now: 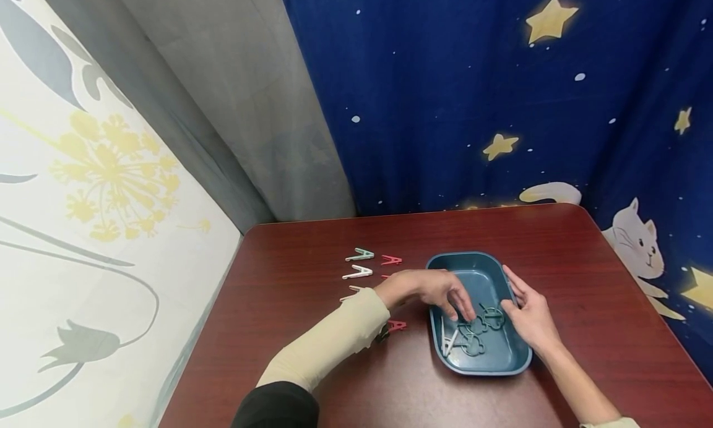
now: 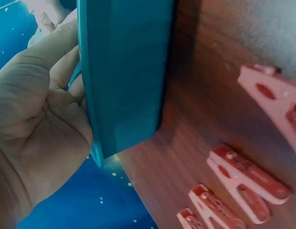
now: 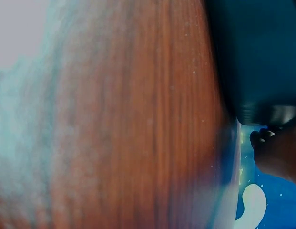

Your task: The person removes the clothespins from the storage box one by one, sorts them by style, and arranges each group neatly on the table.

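Lower right, your left hand (image 1: 440,286) hangs loosely spread by green rings (image 1: 473,344); your right hand (image 1: 530,315) pinches the blue tub (image 1: 499,354).

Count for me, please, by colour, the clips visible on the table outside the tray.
Red clips: 4 (left wrist view)
Green clip: 1
White or pale clips: 2, one partly hidden by the sleeve
Total: 7 visible

The dark piece beside the sleeve is too unclear to count, and the arm may hide more.
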The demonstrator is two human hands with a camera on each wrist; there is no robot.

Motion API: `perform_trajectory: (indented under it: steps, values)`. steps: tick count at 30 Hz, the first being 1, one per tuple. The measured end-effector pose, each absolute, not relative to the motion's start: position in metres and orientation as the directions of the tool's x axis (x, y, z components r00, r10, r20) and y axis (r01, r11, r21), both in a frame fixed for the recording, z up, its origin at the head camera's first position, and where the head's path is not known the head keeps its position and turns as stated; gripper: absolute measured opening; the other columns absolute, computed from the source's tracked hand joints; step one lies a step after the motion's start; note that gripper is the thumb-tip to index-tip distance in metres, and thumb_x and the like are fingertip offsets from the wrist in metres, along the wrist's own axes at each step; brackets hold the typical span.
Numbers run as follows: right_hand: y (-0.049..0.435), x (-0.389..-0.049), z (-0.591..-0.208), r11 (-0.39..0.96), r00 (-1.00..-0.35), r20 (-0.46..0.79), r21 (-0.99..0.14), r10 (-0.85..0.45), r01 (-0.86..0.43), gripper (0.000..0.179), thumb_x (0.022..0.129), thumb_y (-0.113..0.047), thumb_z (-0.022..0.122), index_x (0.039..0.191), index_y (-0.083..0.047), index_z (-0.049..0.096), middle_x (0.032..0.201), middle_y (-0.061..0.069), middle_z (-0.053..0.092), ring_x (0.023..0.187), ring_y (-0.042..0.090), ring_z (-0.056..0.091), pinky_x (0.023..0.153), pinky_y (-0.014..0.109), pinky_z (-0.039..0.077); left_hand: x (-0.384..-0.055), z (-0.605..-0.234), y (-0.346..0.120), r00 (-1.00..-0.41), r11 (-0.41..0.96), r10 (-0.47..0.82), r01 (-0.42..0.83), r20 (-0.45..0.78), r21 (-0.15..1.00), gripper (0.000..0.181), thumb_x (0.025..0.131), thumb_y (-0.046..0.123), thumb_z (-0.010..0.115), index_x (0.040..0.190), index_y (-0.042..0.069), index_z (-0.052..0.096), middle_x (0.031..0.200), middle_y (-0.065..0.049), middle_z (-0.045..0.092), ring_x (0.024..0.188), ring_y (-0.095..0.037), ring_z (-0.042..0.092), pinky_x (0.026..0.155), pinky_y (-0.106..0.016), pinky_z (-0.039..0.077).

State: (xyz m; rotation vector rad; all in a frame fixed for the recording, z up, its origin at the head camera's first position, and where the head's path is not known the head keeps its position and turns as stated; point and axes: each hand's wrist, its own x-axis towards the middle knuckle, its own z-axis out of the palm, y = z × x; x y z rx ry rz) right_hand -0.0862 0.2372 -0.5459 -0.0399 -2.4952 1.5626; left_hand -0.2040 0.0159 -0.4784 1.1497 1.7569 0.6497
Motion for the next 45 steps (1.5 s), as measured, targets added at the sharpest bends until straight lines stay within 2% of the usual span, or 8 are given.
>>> perform_trajectory:
  steps: [3,9,14,20,27,35,40,45]
  values:
    - [0.238,-0.086,-0.546,0.435,-0.981,0.146,-0.897,0.13,-0.076,0.074,0.095,0.009,0.065,0.163,-0.01,0.043,0.149,0.028,0.053,0.117,-0.003,0.057,0.07,0.013,0.044,-0.205,-0.479,0.022,-0.121,0.464,0.882,0.382,-0.455,0.799,0.03,0.092,-0.013,0.074,0.121,-0.003,0.077,0.113,-0.005,0.08,0.104,-0.002,0.073,0.095,-0.016,0.052]
    - [0.237,-0.085,-0.546,0.418,-0.982,0.137,-0.906,0.128,-0.072,0.073,0.095,0.01,0.063,0.163,-0.01,0.043,0.148,0.029,0.053,0.122,0.009,0.06,0.07,0.014,0.045,-0.202,-0.484,0.03,-0.069,0.474,0.87,0.388,-0.488,0.79,0.028,0.092,-0.015,0.073,0.117,-0.005,0.077,0.109,-0.009,0.08,0.101,-0.005,0.074,0.092,-0.018,0.054]
    - [0.237,-0.085,-0.545,0.421,-0.981,0.147,-0.903,0.128,-0.081,0.073,0.095,0.01,0.064,0.162,-0.009,0.044,0.148,0.029,0.054,0.119,0.0,0.058,0.072,0.013,0.044,-0.198,-0.489,0.033,-0.053,0.478,0.859,0.438,-0.509,0.761,0.025,0.092,-0.014,0.074,0.114,-0.003,0.078,0.103,-0.007,0.081,0.097,-0.004,0.075,0.091,-0.016,0.054]
    - [0.237,-0.084,-0.545,0.408,-0.981,0.145,-0.909,0.13,-0.081,0.073,0.094,0.01,0.064,0.162,-0.009,0.043,0.148,0.029,0.054,0.115,-0.009,0.055,0.073,0.011,0.044,-0.196,-0.49,0.032,-0.072,0.476,0.848,0.538,-0.524,0.696,0.025,0.09,-0.01,0.079,0.11,0.004,0.081,0.097,0.002,0.081,0.094,-0.001,0.074,0.088,-0.013,0.052]
    - [0.237,-0.086,-0.546,0.401,-0.979,0.159,-0.911,0.129,-0.095,0.073,0.094,0.012,0.063,0.162,-0.008,0.044,0.147,0.029,0.054,0.115,-0.01,0.055,0.076,0.009,0.045,-0.192,-0.492,0.029,-0.103,0.405,0.859,0.735,-0.501,0.543,0.023,0.086,0.005,0.087,0.102,0.021,0.083,0.089,0.019,0.078,0.088,0.011,0.069,0.096,-0.005,0.034]
    - [0.237,-0.086,-0.546,0.405,-0.978,0.16,-0.91,0.133,-0.093,0.073,0.094,0.011,0.063,0.161,-0.007,0.045,0.147,0.03,0.054,0.115,-0.011,0.052,0.079,0.007,0.044,-0.191,-0.495,0.027,-0.123,0.388,0.869,0.77,-0.479,0.507,0.016,0.087,0.01,0.088,0.096,0.021,0.082,0.085,0.02,0.076,0.083,0.012,0.067,0.08,-0.008,0.045]
    - [0.236,-0.085,-0.546,0.4,-0.977,0.164,-0.911,0.137,-0.097,0.073,0.093,0.012,0.062,0.161,-0.007,0.045,0.147,0.03,0.054,0.114,-0.013,0.052,0.081,0.006,0.044,-0.19,-0.496,0.028,-0.142,0.385,0.88,0.771,-0.453,0.507,0.015,0.087,0.013,0.088,0.097,0.022,0.081,0.085,0.021,0.075,0.084,0.012,0.066,0.079,-0.008,0.047]
    - [0.236,-0.086,-0.546,0.393,-0.975,0.174,-0.913,0.138,-0.107,0.072,0.093,0.013,0.061,0.161,-0.006,0.045,0.146,0.03,0.054,0.114,-0.014,0.052,0.081,0.005,0.043,-0.188,-0.496,0.028,-0.17,0.392,0.892,0.753,-0.419,0.528,0.012,0.094,0.011,0.083,0.102,0.02,0.079,0.088,0.018,0.073,0.085,0.009,0.066,0.08,-0.008,0.047]
